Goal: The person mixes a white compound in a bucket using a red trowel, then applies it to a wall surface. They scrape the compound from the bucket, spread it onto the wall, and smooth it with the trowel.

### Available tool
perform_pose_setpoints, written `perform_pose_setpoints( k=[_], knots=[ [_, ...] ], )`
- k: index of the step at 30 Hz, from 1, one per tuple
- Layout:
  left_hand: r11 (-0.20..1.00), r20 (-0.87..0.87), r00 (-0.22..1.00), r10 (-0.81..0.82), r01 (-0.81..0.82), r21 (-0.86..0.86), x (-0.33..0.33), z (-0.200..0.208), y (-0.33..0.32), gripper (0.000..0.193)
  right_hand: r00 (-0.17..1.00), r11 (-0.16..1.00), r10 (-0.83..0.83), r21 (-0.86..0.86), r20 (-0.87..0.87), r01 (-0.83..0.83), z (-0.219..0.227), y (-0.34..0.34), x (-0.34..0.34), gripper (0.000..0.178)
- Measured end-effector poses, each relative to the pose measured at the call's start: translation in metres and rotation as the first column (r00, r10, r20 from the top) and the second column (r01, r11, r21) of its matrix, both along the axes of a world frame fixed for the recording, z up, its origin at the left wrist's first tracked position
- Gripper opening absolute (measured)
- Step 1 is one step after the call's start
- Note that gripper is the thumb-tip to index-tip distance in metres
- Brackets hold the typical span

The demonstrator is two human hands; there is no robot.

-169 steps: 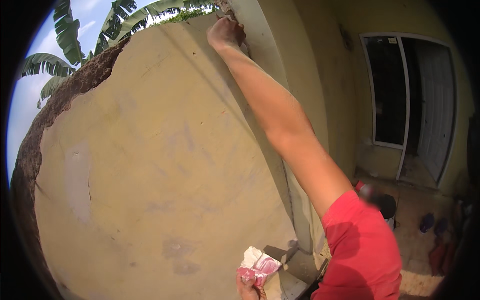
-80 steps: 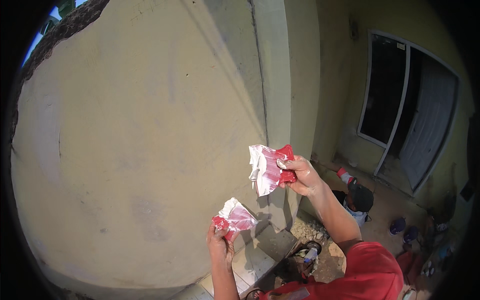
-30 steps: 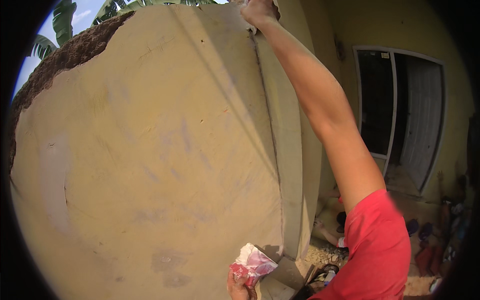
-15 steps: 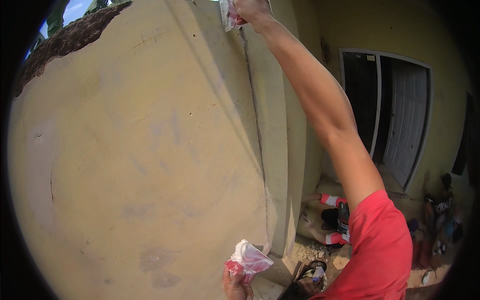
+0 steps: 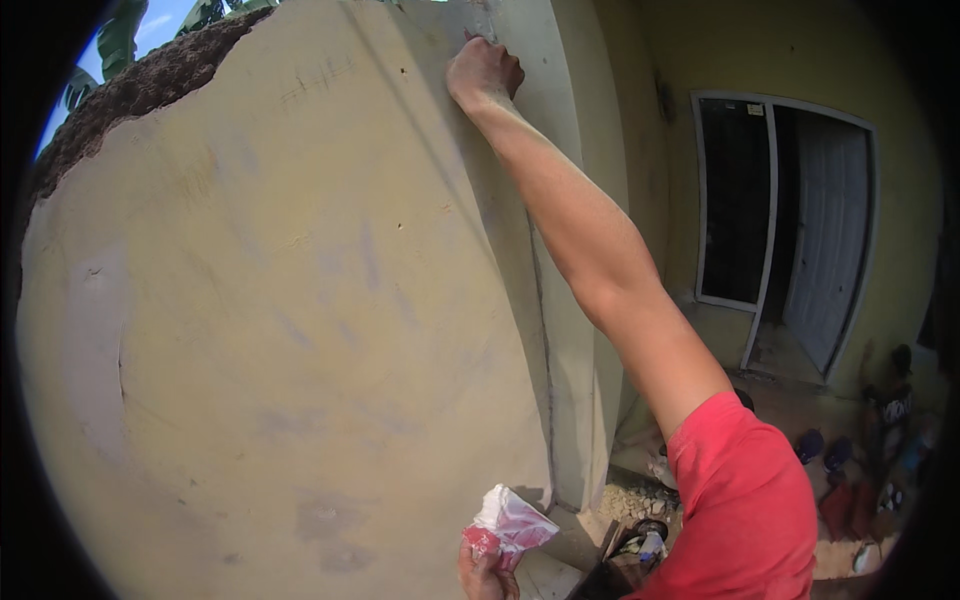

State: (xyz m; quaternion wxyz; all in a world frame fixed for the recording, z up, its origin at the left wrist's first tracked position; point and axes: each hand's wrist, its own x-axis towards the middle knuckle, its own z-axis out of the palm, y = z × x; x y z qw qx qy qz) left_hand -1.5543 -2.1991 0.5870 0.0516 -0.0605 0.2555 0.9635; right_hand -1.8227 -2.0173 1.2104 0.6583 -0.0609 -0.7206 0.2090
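My right hand is raised to the top of the yellow wall, at the corner where a dark vertical crack runs down. Its fingers are closed round a putty scraper, now mostly hidden by the hand; only a bit of red shows beside the knuckles. Low in front of the wall, my left hand grips a second, red plastic scraper. That scraper's wide blade carries a heap of white putty along one edge.
Rubble and dark odds and ends lie at the wall's foot. A white-framed doorway with a white door stands to the right. Sandals and a dim seated figure are at lower right. The wall's upper left edge is broken.
My right hand has come down and left, turned so the scraper blade is now hidden against the wall. The view has shifted slightly. Another person's red-and-white sleeves are now behind my arm.
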Motion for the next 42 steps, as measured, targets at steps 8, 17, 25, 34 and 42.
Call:
perform_pose_setpoints(
  k=[8, 17, 25, 34, 42],
  knots=[
    [0.997, 0.008, 1.000, 0.016, -0.015, -0.069, 0.017, 0.040, -0.003, 0.078, 0.918, 0.897, 0.390, 0.253, -0.069, -0.363, -0.085, -0.062, 0.085, 0.030],
    [1.000, 0.049, 0.999, 0.000, 0.000, -0.017, 0.028, 0.022, -0.002, 0.080, 0.991, 0.990, 0.131, -0.047, 0.013, -0.130, -0.018, 0.031, 0.027, 0.029],
    [0.999, 0.026, 0.999, 0.020, -0.019, -0.038, 0.036, 0.025, -0.001, 0.084, 0.960, 0.961, 0.274, -0.011, -0.059, -0.276, -0.014, 0.016, 0.054, 0.031],
    [0.999, 0.003, 0.999, 0.039, -0.039, -0.031, 0.038, 0.021, -0.002, 0.088, 0.952, 0.940, 0.305, 0.162, -0.003, -0.300, -0.002, 0.015, 0.064, 0.030],
    [0.995, 0.002, 1.000, 0.017, -0.016, -0.100, 0.034, -0.006, -0.006, 0.092, 0.843, 0.785, 0.235, 0.606, -0.484, 0.129, -0.059, -0.023, 0.035, 0.034]
  ],
)
